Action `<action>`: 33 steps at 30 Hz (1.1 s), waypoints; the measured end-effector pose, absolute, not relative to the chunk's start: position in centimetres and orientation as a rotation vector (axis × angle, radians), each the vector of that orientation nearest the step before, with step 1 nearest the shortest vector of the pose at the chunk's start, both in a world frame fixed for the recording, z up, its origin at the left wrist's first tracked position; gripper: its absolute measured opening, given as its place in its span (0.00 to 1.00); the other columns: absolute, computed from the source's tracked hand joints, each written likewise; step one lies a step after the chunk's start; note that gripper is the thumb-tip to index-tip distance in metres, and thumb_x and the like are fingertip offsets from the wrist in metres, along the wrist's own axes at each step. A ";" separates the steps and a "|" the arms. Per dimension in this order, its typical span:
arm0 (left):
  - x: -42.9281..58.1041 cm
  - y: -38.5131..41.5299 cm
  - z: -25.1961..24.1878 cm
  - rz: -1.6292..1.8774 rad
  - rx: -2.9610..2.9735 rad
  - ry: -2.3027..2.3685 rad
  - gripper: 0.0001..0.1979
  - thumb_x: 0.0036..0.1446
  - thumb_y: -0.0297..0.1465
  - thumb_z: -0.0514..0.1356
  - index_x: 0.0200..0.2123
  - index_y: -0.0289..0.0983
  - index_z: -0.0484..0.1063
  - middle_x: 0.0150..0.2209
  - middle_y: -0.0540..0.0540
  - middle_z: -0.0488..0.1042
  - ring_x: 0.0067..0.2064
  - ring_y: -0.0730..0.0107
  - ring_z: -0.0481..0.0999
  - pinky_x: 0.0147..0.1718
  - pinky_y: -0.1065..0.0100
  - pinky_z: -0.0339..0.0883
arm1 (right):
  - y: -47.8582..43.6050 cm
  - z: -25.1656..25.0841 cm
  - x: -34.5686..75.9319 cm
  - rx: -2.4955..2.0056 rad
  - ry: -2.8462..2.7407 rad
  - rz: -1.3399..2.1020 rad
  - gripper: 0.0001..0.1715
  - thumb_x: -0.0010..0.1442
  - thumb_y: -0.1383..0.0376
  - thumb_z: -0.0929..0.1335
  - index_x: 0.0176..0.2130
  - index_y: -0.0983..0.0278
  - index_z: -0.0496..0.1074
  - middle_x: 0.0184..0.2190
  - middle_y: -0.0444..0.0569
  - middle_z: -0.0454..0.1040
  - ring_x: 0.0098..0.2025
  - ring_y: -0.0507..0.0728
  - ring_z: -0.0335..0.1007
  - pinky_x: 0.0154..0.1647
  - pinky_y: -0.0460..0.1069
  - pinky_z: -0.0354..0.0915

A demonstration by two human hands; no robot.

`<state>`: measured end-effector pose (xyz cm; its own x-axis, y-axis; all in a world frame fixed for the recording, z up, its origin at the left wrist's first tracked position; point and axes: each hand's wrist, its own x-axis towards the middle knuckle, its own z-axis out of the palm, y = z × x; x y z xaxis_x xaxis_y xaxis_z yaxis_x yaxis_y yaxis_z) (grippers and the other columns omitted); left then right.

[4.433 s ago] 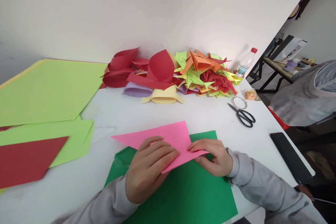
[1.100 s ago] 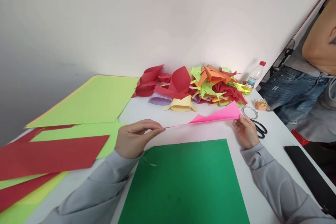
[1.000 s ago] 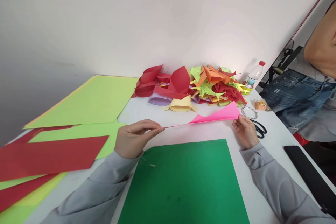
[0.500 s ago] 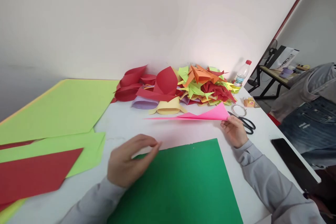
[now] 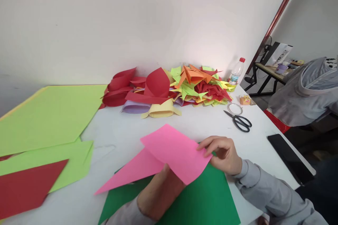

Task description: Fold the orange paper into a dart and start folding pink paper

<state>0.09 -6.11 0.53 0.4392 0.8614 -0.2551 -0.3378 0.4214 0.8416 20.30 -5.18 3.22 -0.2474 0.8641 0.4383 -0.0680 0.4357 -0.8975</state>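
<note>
A folded pink paper (image 5: 169, 154) hangs tilted just above a green sheet (image 5: 206, 200) at the table's near edge. My right hand (image 5: 223, 153) pinches the pink paper's right corner between thumb and fingers. My left hand (image 5: 161, 193) is under the pink paper's lower edge, thumb against it. Its fingers are hidden behind the paper.
A heap of folded red, orange, green and yellow paper shapes (image 5: 179, 88) lies by the wall. Lime sheets (image 5: 47, 116) and a red sheet (image 5: 23, 186) lie left. Scissors (image 5: 239, 121), a tape ring (image 5: 234, 108), a bottle (image 5: 236, 72) and a black phone (image 5: 289, 153) are right. A person in grey (image 5: 303, 91) sits beyond.
The pink paper, earlier stretched edge-on between both hands near the heap, has come down toward me and now shows its face. My left hand let go, then went under it.
</note>
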 end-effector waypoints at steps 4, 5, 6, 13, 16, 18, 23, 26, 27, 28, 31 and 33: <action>-0.1 -6.3 1.8 0.922 0.701 0.823 0.21 0.56 0.50 0.53 0.33 0.41 0.76 0.44 0.42 0.78 0.52 0.54 0.74 0.46 0.60 0.74 | -5.7 3.7 19.9 -0.816 -1.754 1.027 0.17 0.48 0.75 0.64 0.31 0.56 0.77 0.39 0.48 0.79 0.40 0.57 0.76 0.43 0.52 0.70; -0.1 -6.3 2.0 0.961 0.635 0.850 0.18 0.55 0.49 0.56 0.36 0.42 0.76 0.47 0.43 0.77 0.53 0.51 0.73 0.46 0.57 0.74 | -5.7 3.9 19.9 -0.839 -1.793 1.059 0.16 0.49 0.73 0.65 0.32 0.55 0.77 0.41 0.48 0.79 0.41 0.57 0.75 0.44 0.52 0.70; -0.1 -6.1 2.1 0.988 0.585 0.894 0.16 0.53 0.45 0.59 0.40 0.42 0.75 0.49 0.44 0.76 0.54 0.50 0.72 0.46 0.56 0.74 | -5.5 3.9 20.1 -0.875 -1.821 1.072 0.14 0.51 0.71 0.66 0.33 0.55 0.77 0.42 0.47 0.78 0.42 0.57 0.75 0.45 0.51 0.70; -1.4 -3.6 1.2 1.168 0.584 1.126 0.18 0.54 0.30 0.61 0.49 0.50 0.69 0.53 0.52 0.73 0.57 0.57 0.70 0.36 0.66 0.79 | -1.1 2.0 26.3 -1.628 -1.367 0.345 0.17 0.56 0.68 0.62 0.43 0.62 0.74 0.43 0.52 0.77 0.46 0.60 0.71 0.51 0.57 0.64; -3.0 -2.7 0.3 1.156 0.711 1.154 0.15 0.57 0.33 0.59 0.48 0.51 0.69 0.53 0.54 0.73 0.54 0.56 0.72 0.32 0.66 0.80 | -0.2 0.7 29.6 -1.863 -1.231 0.120 0.27 0.50 0.75 0.62 0.51 0.69 0.69 0.50 0.63 0.71 0.54 0.66 0.63 0.57 0.62 0.53; -3.8 -2.2 -0.2 1.147 0.771 1.177 0.13 0.57 0.34 0.59 0.46 0.51 0.70 0.50 0.54 0.76 0.52 0.55 0.74 0.32 0.64 0.80 | -0.5 0.0 30.8 -2.042 -1.251 0.002 0.29 0.49 0.77 0.62 0.52 0.71 0.67 0.49 0.65 0.71 0.53 0.68 0.63 0.55 0.62 0.54; -4.0 -2.0 -0.7 1.137 0.696 1.182 0.18 0.50 0.34 0.64 0.47 0.49 0.71 0.43 0.51 0.79 0.48 0.53 0.77 0.32 0.62 0.80 | -1.6 -0.4 31.5 -2.255 -1.526 -0.128 0.26 0.50 0.77 0.62 0.49 0.68 0.68 0.42 0.60 0.73 0.44 0.64 0.68 0.45 0.54 0.58; -3.2 -2.6 -0.2 1.075 0.671 1.205 0.19 0.50 0.36 0.64 0.47 0.49 0.70 0.42 0.51 0.79 0.46 0.53 0.78 0.29 0.62 0.79 | -1.7 -0.2 31.4 -2.210 -1.648 -0.098 0.26 0.47 0.78 0.62 0.47 0.66 0.67 0.37 0.53 0.74 0.41 0.60 0.69 0.42 0.50 0.59; -2.9 -2.9 0.0 1.040 0.654 1.212 0.18 0.51 0.37 0.64 0.47 0.48 0.70 0.41 0.51 0.79 0.44 0.52 0.79 0.28 0.61 0.79 | -1.7 -0.1 31.2 -2.176 -1.684 -0.100 0.26 0.46 0.79 0.62 0.46 0.65 0.67 0.37 0.52 0.74 0.41 0.59 0.69 0.42 0.50 0.59; -2.5 -3.2 0.1 1.005 0.623 1.215 0.18 0.50 0.37 0.64 0.46 0.47 0.70 0.40 0.50 0.80 0.43 0.52 0.79 0.29 0.61 0.79 | -1.8 0.0 30.9 -2.130 -1.714 -0.113 0.26 0.45 0.80 0.61 0.44 0.65 0.67 0.36 0.51 0.74 0.41 0.59 0.68 0.43 0.50 0.59; -1.4 -4.1 0.6 0.904 0.486 1.140 0.20 0.47 0.39 0.67 0.45 0.45 0.72 0.41 0.48 0.80 0.44 0.52 0.79 0.35 0.59 0.78 | -2.1 0.2 29.7 -1.889 -1.729 -0.120 0.22 0.45 0.79 0.60 0.39 0.65 0.68 0.37 0.53 0.73 0.41 0.60 0.67 0.44 0.53 0.60; -0.8 -4.7 0.7 0.733 0.423 0.989 0.24 0.43 0.45 0.68 0.42 0.41 0.75 0.43 0.44 0.80 0.45 0.50 0.78 0.38 0.56 0.76 | -2.5 0.5 28.5 -1.664 -1.687 0.067 0.18 0.47 0.77 0.62 0.38 0.63 0.68 0.37 0.52 0.72 0.41 0.59 0.68 0.44 0.53 0.62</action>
